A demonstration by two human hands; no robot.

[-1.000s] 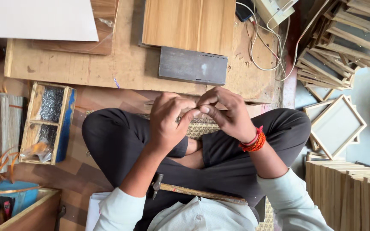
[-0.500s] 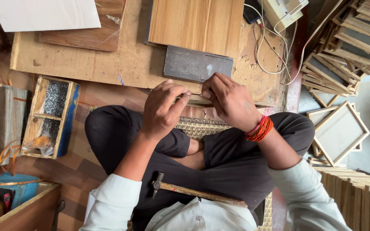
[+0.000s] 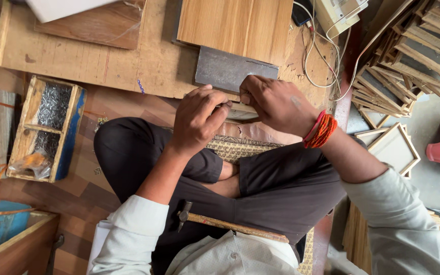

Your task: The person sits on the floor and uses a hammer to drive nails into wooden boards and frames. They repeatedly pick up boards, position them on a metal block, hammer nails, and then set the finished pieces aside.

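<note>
Workshop floor seen from above, low wooden board (image 3: 103, 66) ahead of crossed legs. Small flat wooden piece (image 3: 240, 110) pinched between left hand (image 3: 197, 119) and right hand (image 3: 278, 104), fingers clenched on it, long axis running hand to hand, at grey metal plate (image 3: 230, 69) edge. Hammer (image 3: 227, 224) laid across lap, untouched.

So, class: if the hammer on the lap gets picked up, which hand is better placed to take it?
Probably the right hand. The hammer lies across the lap with its head toward the left arm and its handle toward the right. The left hand could hold the small flat piece alone.
</note>
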